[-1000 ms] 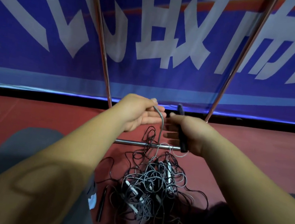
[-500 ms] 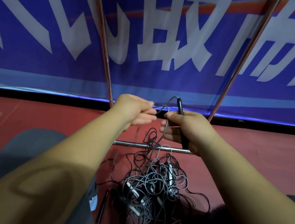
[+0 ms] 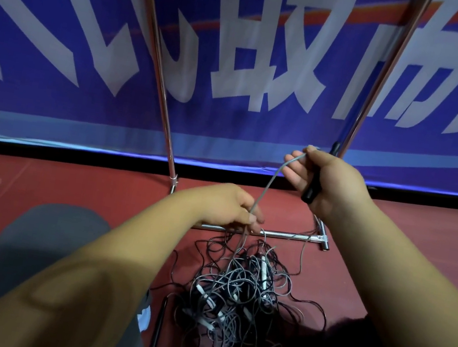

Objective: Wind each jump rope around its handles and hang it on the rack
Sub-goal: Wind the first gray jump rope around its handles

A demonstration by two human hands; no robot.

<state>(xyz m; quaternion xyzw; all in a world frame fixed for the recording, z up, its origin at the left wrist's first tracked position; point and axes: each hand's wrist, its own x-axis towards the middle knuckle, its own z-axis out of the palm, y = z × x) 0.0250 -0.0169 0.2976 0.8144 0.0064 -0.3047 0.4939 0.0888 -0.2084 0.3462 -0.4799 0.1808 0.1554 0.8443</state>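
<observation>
1. The right hand [image 3: 338, 185] is raised in front of the right upright of the chrome tube rack [image 3: 287, 235]. Its fingers are wrapped round a slim black jump-rope handle [image 3: 312, 188], and the thumb pins the thin grey rope cord [image 3: 270, 183] near the handle's top.
2. The left hand [image 3: 225, 206] sits lower, just above the rack's bottom bar, and pinches the same cord between thumb and fingers.
3. The cord runs taut between the two hands, then drops into a tangled heap of grey and black jump ropes [image 3: 240, 296] on the red floor [image 3: 68, 186], just in front of the rack.
4. A loose black handle [image 3: 159, 322] lies left of the heap.
5. A blue banner with large white characters [image 3: 64, 24] hangs behind the rack.
</observation>
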